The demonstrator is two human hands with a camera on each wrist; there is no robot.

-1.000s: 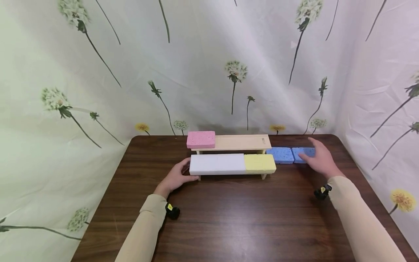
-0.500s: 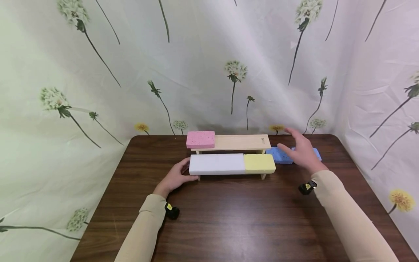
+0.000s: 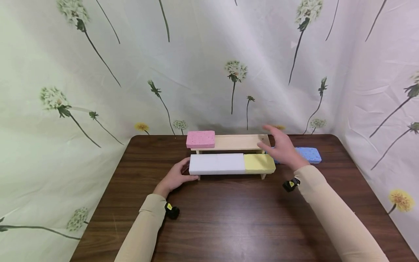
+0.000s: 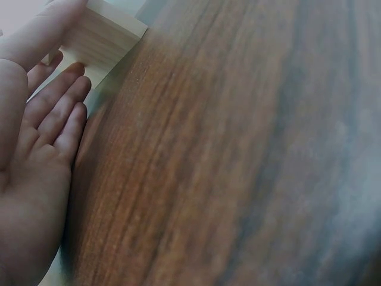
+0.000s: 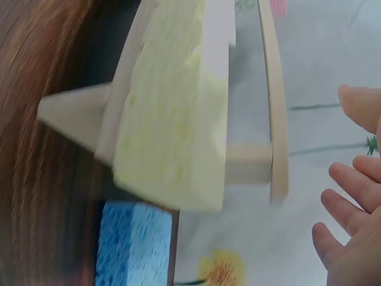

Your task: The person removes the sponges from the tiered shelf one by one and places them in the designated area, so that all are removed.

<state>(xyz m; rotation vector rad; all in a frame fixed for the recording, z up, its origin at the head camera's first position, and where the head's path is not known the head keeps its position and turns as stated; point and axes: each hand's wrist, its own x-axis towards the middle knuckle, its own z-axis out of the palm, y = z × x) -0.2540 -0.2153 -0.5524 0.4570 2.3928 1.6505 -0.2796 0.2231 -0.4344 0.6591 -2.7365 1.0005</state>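
My left hand (image 3: 175, 177) is at the left end of the front wooden stand (image 4: 107, 44), thumb at the front and fingers behind, gripping that end. On this stand lie a white block (image 3: 216, 163), seemingly two sponges side by side, and a yellow sponge (image 3: 259, 163). Behind stands a second wooden stand (image 3: 235, 142) with a pink sponge (image 3: 200, 139) at its left end. My right hand (image 3: 282, 147) hovers near the back stand's right end, fingers spread, holding nothing. Under and beside it, blue sponges (image 3: 309, 155) lie on the table, one mostly covered by the hand.
The dark wood table (image 3: 229, 218) runs back to a white cloth backdrop (image 3: 203, 54) printed with dandelions. More of that cloth hangs on the left and right. Each wrist wears a small black camera (image 3: 171, 211).
My right hand has moved left, from over the right-hand blue sponge to the back stand's right end, uncovering that sponge. My left hand, the stands and the sponges have stayed put.
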